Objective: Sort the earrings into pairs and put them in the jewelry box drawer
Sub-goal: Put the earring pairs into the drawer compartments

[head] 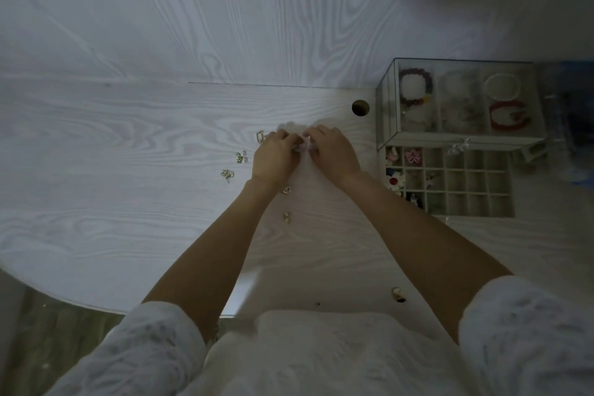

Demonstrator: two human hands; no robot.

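Note:
My left hand (pixel 277 155) and my right hand (pixel 332 150) meet at the middle of the white wood-grain table, fingertips pinched together on a small pale pink earring (pixel 304 144). Loose gold earrings lie around them: one by my left fingers (pixel 260 136), two further left (pixel 241 157) (pixel 227 174), two between my forearms (pixel 286 191) (pixel 286 217), and one near the front edge (pixel 398 294). The glass jewelry box (pixel 387 112) stands at the right with its gridded drawer (pixel 475 183) pulled out; some left cells hold flower-shaped earrings (pixel 413 156).
The box's upper level holds bracelets, one purple (pixel 414 87) and one red (pixel 509 114). A round cable hole (pixel 360 107) sits in the table just left of the box. The table's curved front edge (pixel 64 296) runs at lower left. A wall stands behind.

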